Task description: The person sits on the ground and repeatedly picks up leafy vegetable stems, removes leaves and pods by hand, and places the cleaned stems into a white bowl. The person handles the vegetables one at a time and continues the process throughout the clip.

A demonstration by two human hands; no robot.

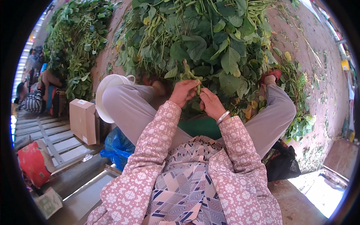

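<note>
My left hand [184, 91] grips a small bunch of green bean pods [191, 75] with a bit of stalk that points up and away from me. Close beside it on the right, my right hand [211, 102] pinches a pod [198, 89] at the lower end of that bunch; a silvery bangle [223, 117] is on that wrist. Just beyond both hands lies a large heap of leafy bean plants [197, 46], with pods and stems among the leaves. Something green [199, 128] shows below my hands, between my legs, largely hidden by my arms.
A white plastic bucket [105, 95] stands by my left knee, near a blue plastic bag [118, 147] and a cardboard box [82, 121]. Another plant heap [78, 42] lies at far left, with a seated person [33, 99] nearby. A black bag [282, 163] is at my right.
</note>
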